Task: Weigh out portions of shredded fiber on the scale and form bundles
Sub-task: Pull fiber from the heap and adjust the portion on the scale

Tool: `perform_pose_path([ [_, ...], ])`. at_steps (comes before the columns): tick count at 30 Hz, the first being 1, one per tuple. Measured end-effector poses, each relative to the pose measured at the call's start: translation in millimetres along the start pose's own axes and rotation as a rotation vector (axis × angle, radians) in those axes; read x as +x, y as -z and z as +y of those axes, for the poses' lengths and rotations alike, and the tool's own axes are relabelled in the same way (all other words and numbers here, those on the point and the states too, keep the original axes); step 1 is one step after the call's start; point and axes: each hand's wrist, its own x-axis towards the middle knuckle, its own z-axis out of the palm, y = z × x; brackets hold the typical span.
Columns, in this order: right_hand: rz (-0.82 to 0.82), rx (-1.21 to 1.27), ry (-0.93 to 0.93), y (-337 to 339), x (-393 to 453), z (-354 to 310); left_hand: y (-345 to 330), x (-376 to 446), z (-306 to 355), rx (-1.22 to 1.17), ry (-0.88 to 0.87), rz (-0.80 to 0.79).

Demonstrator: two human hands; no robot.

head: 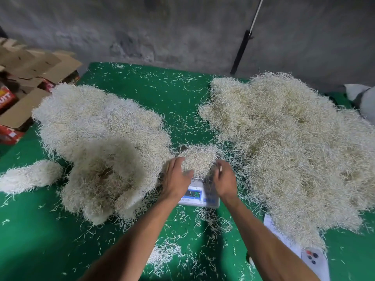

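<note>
Across the green table, the biggest fiber heap is spreading along the right side, and a second heap is lying on the left. Between them, a small portion is sitting on the scale, whose front display is showing below the hands. Both hands are cupping this portion: the left hand is pressing its left flank with relaxed fingers, the right hand is curling against its right flank.
</note>
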Motion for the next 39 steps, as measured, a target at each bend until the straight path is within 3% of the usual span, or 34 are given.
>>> perform_pose_path([
  [4, -0.029, 0.007, -0.041, 13, 54, -9, -5, 47, 32, 0.119, -0.144, -0.052],
  [6, -0.171, -0.042, -0.028, 17, 77, -8, -13, 70, 42, 0.223, -0.181, -0.164],
  [10, -0.427, -0.419, 0.115, 16, 108, 9, -40, 104, 46, 0.474, -0.142, -0.413],
  [15, -0.475, -0.285, 0.027, 20, 142, 18, -61, 122, 35, 0.503, -0.194, -0.379],
  [22, -0.313, -0.167, -0.003, 61, 192, 18, -65, 131, 59, 0.422, -0.108, -0.217],
  [26, -0.176, -0.058, -0.158, 80, 210, 19, -67, 130, 66, 0.328, -0.097, -0.244],
  [31, 0.138, 0.045, -0.342, 122, 237, 35, -57, 132, 66, 0.296, -0.119, -0.301],
  [37, 0.377, 0.488, -0.612, 172, 256, 34, -38, 126, 44, 0.461, -0.131, -0.399],
  [39, 0.374, 0.611, -0.654, 178, 254, 29, -38, 125, 36, 0.550, -0.102, -0.449],
])
